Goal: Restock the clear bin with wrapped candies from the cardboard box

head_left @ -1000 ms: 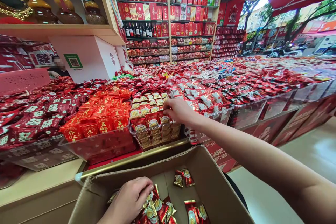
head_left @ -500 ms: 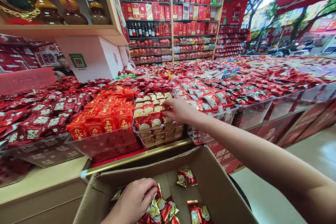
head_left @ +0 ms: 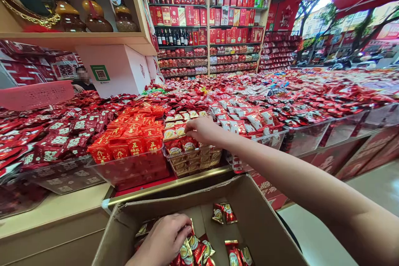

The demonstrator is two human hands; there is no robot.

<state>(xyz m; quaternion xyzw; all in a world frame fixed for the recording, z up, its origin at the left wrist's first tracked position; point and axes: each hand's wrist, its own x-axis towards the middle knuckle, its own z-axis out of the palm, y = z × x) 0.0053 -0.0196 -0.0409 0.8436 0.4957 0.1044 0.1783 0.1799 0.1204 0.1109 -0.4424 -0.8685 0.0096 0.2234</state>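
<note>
My right hand [head_left: 204, 129] reaches over a clear plastic bin [head_left: 195, 153] of neatly stacked red-and-gold wrapped candies [head_left: 174, 133]. Its thumb and fingers are closed together on a candy in the upper layer, near the front; the palm hides part of that layer. Down inside an open cardboard box [head_left: 252, 203], my left hand [head_left: 170, 235] is curled over a pile of the same kind of candies [head_left: 196, 249]. Its fingers are bent in at the pile's edge, and the hand covers most of what they grip. A few loose candies [head_left: 224, 213] lie apart on the box floor.
Bins of orange-red packets [head_left: 134, 133] and dark red packets [head_left: 65, 137] stand left of the candy bin. White-and-red packets [head_left: 246, 116] fill the one on its right. A gold-edged counter rim [head_left: 140, 191] runs behind the box. Overhead at left juts a wooden shelf [head_left: 102, 39].
My right hand has shifted left across the stacked candies. My left hand stays at the pile in the box. The whole view has swung slightly left.
</note>
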